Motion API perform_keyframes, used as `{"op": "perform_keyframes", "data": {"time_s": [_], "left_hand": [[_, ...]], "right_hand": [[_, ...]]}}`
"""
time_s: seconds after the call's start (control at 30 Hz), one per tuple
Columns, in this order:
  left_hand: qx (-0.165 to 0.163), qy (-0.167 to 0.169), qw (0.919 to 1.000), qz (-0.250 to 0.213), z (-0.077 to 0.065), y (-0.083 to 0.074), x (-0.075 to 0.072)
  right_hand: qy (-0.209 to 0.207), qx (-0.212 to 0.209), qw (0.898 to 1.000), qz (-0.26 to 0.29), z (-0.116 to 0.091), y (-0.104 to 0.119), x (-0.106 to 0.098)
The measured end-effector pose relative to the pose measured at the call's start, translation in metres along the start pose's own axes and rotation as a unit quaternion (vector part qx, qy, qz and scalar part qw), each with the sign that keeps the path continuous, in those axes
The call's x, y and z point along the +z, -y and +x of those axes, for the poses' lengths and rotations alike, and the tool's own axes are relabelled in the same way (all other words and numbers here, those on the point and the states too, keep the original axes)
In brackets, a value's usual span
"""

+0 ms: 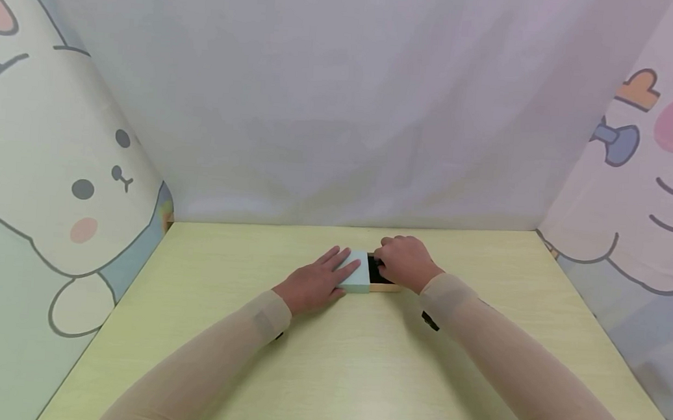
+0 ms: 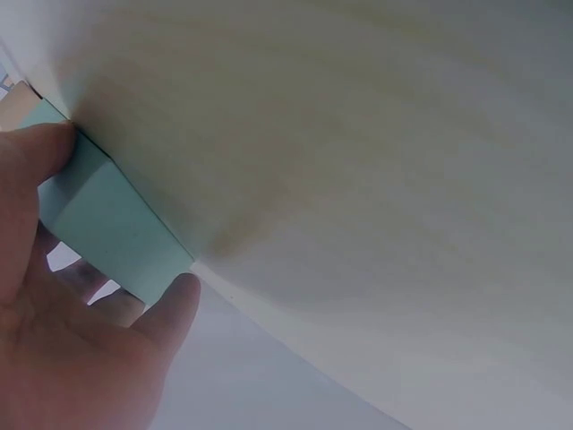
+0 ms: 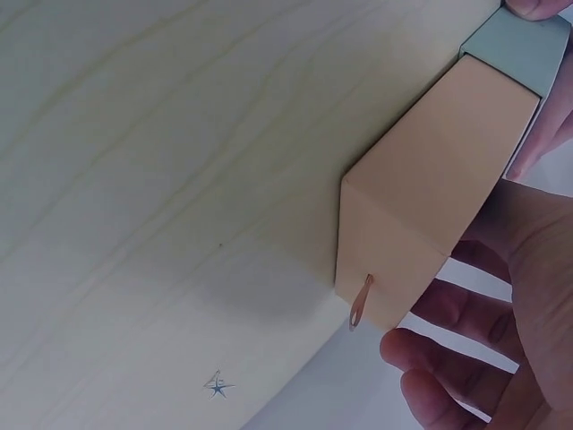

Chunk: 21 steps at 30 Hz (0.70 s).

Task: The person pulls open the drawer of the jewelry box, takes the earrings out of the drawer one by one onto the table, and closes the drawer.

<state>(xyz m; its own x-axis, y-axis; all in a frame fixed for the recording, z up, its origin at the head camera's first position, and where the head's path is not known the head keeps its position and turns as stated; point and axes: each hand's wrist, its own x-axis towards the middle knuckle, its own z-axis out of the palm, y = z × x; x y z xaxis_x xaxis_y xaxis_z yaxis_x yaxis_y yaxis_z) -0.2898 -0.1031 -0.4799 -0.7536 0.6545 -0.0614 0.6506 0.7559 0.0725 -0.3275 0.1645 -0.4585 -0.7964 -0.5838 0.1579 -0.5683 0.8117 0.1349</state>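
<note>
A small drawer box lies near the table's far edge, its mint-green sleeve [image 1: 357, 278] on the left. From the sleeve's right end the peach drawer [image 3: 430, 152] sticks out, black inside, with a small ribbon loop [image 3: 361, 303] on its end face. My left hand [image 1: 316, 283] spans the sleeve, thumb at the near side and other fingers spread over the top and around it. Over the drawer bends my right hand [image 1: 406, 262], fingertips reaching in while the outer fingers curl above its end. The drawer wall hides those tips, so I cannot tell what they pinch.
Around the box spreads the pale wood-grain table [image 1: 326, 359]. A small starfish mark [image 3: 218, 387] shows on its surface. Behind hangs a plain pale curtain [image 1: 320, 105], with cartoon-printed side panels: a rabbit [image 1: 42, 150] left, a pig [image 1: 636, 192] right.
</note>
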Motion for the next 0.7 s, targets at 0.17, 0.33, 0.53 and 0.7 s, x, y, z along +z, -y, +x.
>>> {"op": "perform_keyframes", "data": {"time_s": [0.17, 0.33, 0.53, 0.7], "left_hand": [[-0.002, -0.001, 1.0, 0.008, -0.0002, -0.0008, 0.0002], [0.002, -0.005, 0.9999, 0.015, -0.0011, -0.0006, -0.0003], [0.013, -0.019, 0.9997, 0.003, -0.0025, 0.0025, 0.0033], [0.018, -0.026, 0.9995, 0.001, -0.003, 0.0029, 0.0041]], "right_hand": [[0.005, 0.005, 1.0, 0.001, -0.0003, 0.0005, 0.0014], [0.01, 0.008, 1.0, 0.002, -0.0005, 0.0009, 0.0012], [0.024, 0.014, 1.0, 0.011, 0.0006, 0.0017, 0.0], [0.031, 0.021, 0.999, 0.02, 0.0016, 0.0015, 0.0002]]}}
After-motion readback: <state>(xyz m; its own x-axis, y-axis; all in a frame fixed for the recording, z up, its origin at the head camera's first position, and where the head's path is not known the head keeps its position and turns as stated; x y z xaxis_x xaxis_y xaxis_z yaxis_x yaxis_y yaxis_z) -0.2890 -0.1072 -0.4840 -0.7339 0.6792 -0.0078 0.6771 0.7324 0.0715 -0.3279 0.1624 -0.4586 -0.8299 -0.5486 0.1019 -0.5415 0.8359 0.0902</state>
